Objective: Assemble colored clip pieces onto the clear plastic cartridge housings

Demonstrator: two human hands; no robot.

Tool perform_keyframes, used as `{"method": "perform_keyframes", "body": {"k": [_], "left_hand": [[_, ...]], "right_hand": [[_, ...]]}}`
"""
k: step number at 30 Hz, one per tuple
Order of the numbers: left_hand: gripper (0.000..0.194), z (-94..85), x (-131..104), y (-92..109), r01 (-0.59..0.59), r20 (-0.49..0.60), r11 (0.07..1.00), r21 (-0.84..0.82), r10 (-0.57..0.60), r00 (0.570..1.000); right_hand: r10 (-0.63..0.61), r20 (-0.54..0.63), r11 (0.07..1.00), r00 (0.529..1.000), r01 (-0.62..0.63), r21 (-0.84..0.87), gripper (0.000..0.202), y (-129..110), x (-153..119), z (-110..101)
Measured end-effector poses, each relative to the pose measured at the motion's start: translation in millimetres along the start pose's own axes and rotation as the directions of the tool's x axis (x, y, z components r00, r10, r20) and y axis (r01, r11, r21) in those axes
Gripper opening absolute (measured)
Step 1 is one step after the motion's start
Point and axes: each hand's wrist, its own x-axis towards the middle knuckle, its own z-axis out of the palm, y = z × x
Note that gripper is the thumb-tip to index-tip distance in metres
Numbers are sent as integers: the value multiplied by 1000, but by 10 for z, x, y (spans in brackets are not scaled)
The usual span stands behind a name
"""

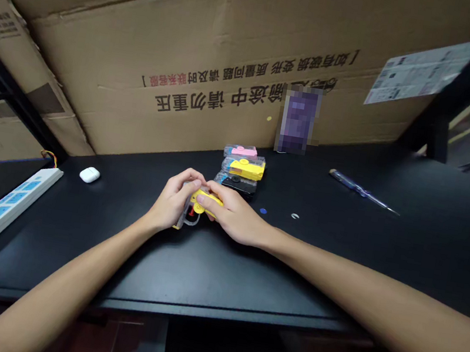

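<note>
A small toy water gun with a yellow top, clear body and red trigger is held between both hands just above the black table. My left hand is closed around its clear handle end, thumb on top. My right hand grips the yellow part from the other side, its thumb lying along it. The palms hide much of the toy. Right behind the hands lie similar clear-bodied toys: a pink one, a yellow one and a black one.
A screwdriver lies to the right. Nearer are a blue disc and a small white C-shaped piece. On the left are a white earphone case and a power strip. Cardboard stands behind the table.
</note>
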Motion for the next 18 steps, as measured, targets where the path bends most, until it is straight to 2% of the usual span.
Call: {"method": "perform_keyframes", "body": {"k": [6, 10, 14, 16, 18], "left_hand": [[28, -72, 13, 62, -33, -4, 991, 128, 34, 999], [29, -49, 6, 73, -90, -87, 984, 156, 105, 991], [27, 106, -26, 89, -146, -303, 988, 51, 155, 940], [27, 186, -38, 93, -146, -393, 987, -62, 111, 913], [28, 235, -47, 85, -107, -416, 976, -192, 18, 909]], "right_hand": [[-2, -57, 999, 998, 4, 38, 31, -27, -3, 12], [-7, -125, 995, 992, 19, 94, 31, -22, -4, 32], [-38, -132, 993, 991, 52, 106, 28, -36, -25, 113], [-51, -148, 989, 988, 71, 131, 27, -65, -41, 168], [-52, -179, 982, 983, 83, 169, 27, -98, -54, 214]]}}
